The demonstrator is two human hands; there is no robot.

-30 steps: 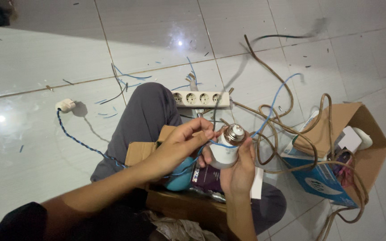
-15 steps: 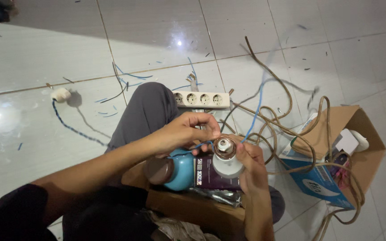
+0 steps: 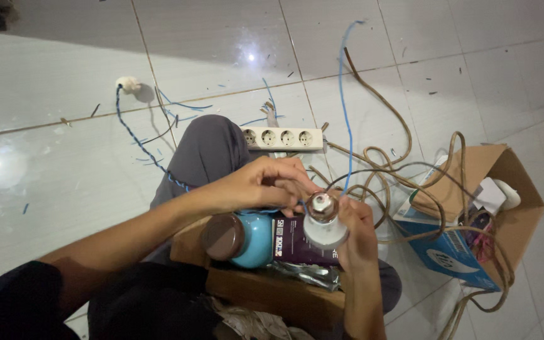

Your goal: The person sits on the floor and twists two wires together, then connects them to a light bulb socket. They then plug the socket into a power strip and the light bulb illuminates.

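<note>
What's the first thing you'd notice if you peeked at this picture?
Right in the middle, the right hand grips a white light bulb with its metal base up, while the left hand pinches a blue wire at that base. Behind them a white power strip lies on the tiled floor, and to the right a tangle of brown cable spills over a cardboard box.

1 bulb (image 3: 324,228), 1 power strip (image 3: 283,138) with 4 sockets, 1 teal jar (image 3: 240,238), 2 cardboard boxes (image 3: 512,189) (image 3: 266,291), 2 hands (image 3: 266,186) (image 3: 358,234).

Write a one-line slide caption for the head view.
Seated on a tiled floor, right hand grips a white bulb while left hand works a blue wire at its base.
</note>
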